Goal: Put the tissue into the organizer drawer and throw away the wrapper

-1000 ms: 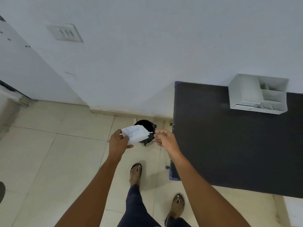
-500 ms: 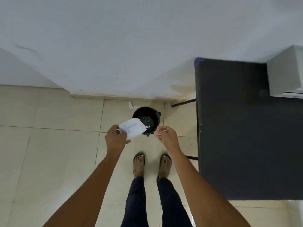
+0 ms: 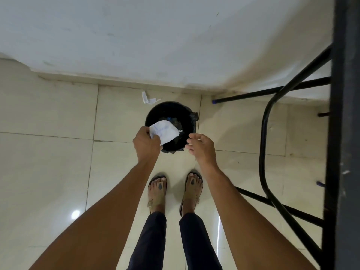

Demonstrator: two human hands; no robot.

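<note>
1. Since a second ago: view tipped down from the desk to directly above the black-lined trash bin [image 3: 171, 121]; feet now together at its near side.
2. Left hand [image 3: 146, 145] pinched on white wrapper [image 3: 164, 131], held over the bin mouth, not dropped.
3. Right hand [image 3: 201, 148] empty, fingers loosely apart, beside the bin's right rim.
4. Looks like release is all that remains.
5. Organizer out of view now; tissue placement uncheckable. Paper scrap [image 3: 149, 99] on floor beyond the bin. Desk edge [image 3: 346, 114] cut off right.

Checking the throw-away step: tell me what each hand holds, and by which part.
The left hand pinches the white wrapper by its near-left corner, over the black bin. The right hand is open and holds nothing.
</note>
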